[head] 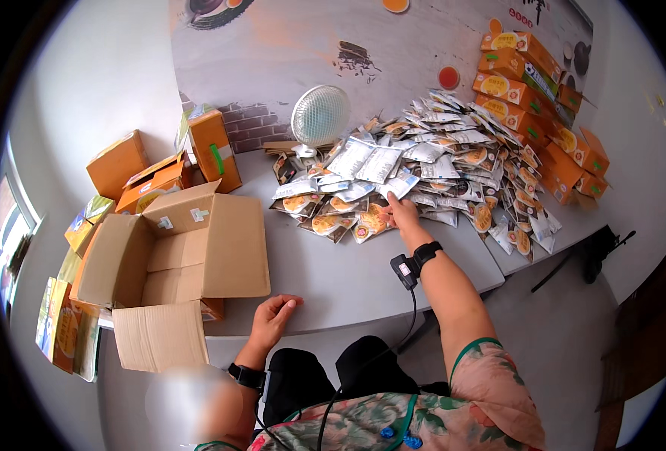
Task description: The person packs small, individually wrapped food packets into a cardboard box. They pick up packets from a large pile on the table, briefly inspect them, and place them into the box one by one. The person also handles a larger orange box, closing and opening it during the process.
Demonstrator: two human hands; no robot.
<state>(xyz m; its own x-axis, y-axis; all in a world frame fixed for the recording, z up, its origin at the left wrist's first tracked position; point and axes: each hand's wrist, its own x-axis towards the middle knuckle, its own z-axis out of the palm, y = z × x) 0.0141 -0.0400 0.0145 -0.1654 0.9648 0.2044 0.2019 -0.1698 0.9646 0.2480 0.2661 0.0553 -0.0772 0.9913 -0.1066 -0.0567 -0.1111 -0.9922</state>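
Observation:
A large heap of printed plastic sachets [440, 152] covers the back and right of the grey table [333, 282]. My right hand [401, 215] reaches to the heap's front edge, its fingertips at a white-backed sachet [399, 183]; whether they grip it I cannot tell. My left hand [274, 320] rests at the table's front edge, fingers loosely curled, with nothing seen in it. To its left an opened cardboard carton [235, 253] stands with its flaps spread, and no contents show inside. Both wrists wear black straps with devices.
A white fan [320, 115] stands behind the sachets. Orange printed boxes [516, 90] are stacked at the back right. More orange boxes [117, 163] stand behind and left of the carton. A black cable [413, 315] runs from my right wrist past the table's front edge.

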